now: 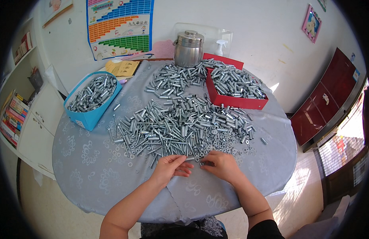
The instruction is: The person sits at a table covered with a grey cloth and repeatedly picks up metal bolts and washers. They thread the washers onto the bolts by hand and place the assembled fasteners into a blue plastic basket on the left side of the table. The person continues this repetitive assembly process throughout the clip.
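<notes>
My left hand (172, 166) is closed in a pinch at the near edge of a metal heap. A silver bolt (190, 159) sticks out from its thumb and forefinger toward the right. Close beside it, my right hand (221, 164) has its fingers curled together. At those fingertips shows a small metal nut (202, 163), partly covered by the fingers. Just beyond both hands spreads the heap of long bolts and sleeves (164, 127). On its right near side lie many loose nuts and washers (228, 139), with thin washers (117, 153) scattered at the left.
A blue box (82, 116) of bolts stands at the left, a red box (238, 102) of them at the back right. Another bolt pile (172, 77) lies before a steel canister (188, 49). A spray bottle (220, 47) and yellow papers (123, 68) are at the back of the cloth-covered table (89, 171).
</notes>
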Motion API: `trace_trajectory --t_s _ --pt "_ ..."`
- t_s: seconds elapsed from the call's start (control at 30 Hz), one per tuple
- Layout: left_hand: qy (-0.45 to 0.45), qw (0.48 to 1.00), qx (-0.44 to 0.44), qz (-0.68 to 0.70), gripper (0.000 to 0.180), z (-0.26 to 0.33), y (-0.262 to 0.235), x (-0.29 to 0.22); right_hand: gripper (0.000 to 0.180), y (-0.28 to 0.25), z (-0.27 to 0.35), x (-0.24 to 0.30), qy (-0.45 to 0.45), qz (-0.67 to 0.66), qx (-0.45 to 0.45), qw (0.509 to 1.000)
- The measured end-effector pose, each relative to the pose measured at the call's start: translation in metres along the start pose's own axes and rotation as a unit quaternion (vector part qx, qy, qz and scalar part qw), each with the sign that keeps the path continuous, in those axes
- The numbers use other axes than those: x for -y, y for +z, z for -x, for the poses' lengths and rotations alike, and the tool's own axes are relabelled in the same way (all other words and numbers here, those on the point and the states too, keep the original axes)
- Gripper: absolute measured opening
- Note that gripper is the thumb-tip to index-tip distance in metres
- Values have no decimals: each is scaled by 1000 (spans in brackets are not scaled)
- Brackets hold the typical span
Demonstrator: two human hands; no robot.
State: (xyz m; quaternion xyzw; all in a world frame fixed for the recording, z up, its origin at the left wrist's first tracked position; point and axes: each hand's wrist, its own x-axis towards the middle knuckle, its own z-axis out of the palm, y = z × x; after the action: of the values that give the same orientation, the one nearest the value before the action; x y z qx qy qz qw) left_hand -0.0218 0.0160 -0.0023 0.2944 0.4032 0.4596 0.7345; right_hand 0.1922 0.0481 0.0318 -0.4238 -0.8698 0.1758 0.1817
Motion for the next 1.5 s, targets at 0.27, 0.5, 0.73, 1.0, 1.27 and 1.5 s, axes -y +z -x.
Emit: trace_trajectory --t_s 0.27,0.5,0.73,1.0,1.27,1.5 --pt "-4 1000 -6 -5 28 1 1 -2 18 -2 -5 6 63 -210 -74 973" --pt "-7 1000 -8 -15 27 2 3 -3 18 0 -6 7 -11 -212 -77 974" --pt "-7 999 0 -34 27 5 5 -4 13 -1 -5 8 -9 -148 -55 987" --pt "7 999 0 -45 28 6 6 -5 19 6 -4 5 90 -233 8 968" --pt "-13 999 1 -32 28 5 3 -5 17 6 -6 4 -66 -225 -64 970" --pt "9 998 8 -59 28 10 12 -6 24 5 -3 2 68 -166 22 983"
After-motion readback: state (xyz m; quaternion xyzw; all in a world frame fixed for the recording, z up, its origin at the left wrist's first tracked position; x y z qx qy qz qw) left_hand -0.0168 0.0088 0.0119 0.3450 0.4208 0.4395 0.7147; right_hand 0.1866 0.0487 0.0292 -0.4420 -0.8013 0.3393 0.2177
